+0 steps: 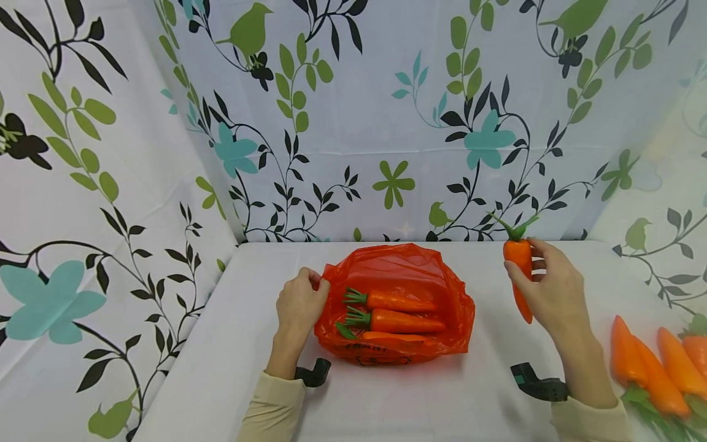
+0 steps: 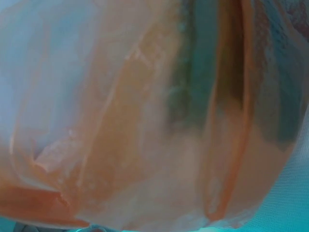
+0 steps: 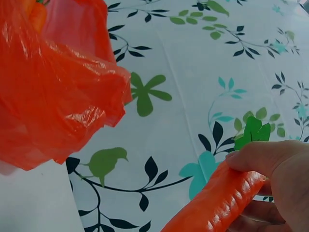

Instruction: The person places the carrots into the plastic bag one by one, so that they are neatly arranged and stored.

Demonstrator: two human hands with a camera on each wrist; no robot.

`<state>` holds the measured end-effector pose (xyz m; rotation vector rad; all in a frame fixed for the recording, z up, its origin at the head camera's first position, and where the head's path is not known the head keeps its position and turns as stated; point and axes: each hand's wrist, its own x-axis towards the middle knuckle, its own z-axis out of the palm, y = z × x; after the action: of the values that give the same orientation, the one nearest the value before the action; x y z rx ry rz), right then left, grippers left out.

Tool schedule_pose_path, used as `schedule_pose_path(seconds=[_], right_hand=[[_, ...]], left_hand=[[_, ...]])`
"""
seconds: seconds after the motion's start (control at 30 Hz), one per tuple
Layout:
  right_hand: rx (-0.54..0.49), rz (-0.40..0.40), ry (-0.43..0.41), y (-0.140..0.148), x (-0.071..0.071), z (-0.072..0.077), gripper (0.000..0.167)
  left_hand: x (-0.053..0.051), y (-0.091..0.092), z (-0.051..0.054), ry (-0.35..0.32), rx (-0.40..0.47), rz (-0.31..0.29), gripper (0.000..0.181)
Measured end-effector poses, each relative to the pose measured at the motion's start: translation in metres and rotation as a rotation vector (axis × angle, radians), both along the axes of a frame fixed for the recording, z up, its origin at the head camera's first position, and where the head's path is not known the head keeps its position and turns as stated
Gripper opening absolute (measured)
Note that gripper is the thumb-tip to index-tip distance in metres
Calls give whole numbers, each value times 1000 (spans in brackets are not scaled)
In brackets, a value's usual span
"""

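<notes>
A red plastic bag (image 1: 397,261) lies with its mouth open on the white table, several orange carrots (image 1: 407,320) with green tops inside it. My left hand (image 1: 301,301) pinches the bag's left edge; the left wrist view is filled by the blurred bag (image 2: 145,159). To the right of the bag, my right hand (image 1: 552,285) holds one carrot (image 1: 518,261) between thumb and fingers, its green top up and its tip down. The right wrist view shows that carrot (image 3: 217,200) in my right hand (image 3: 285,179), apart from the bag (image 3: 72,101).
Several more carrots (image 1: 654,368) lie at the right edge of the white table (image 1: 409,399), near my right forearm. A patterned cloth (image 1: 353,153) with leaves, birds and flowers stands behind the table and along its sides.
</notes>
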<state>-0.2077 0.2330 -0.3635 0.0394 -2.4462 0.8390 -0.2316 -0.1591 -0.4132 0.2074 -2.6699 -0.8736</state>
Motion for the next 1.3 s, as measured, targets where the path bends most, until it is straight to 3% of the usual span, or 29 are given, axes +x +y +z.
schedule_pose_path(seconds=[0.43, 0.93, 1.3], right_hand=[[-21, 80, 180, -19, 6, 5, 58], [-27, 229, 289, -45, 9, 8, 61], [-21, 292, 313, -58, 10, 4, 64]], left_hand=[[-1, -1, -2, 0, 5, -1, 25], [1, 0, 0, -8, 11, 1, 23], [0, 0, -1, -3, 8, 5, 22]])
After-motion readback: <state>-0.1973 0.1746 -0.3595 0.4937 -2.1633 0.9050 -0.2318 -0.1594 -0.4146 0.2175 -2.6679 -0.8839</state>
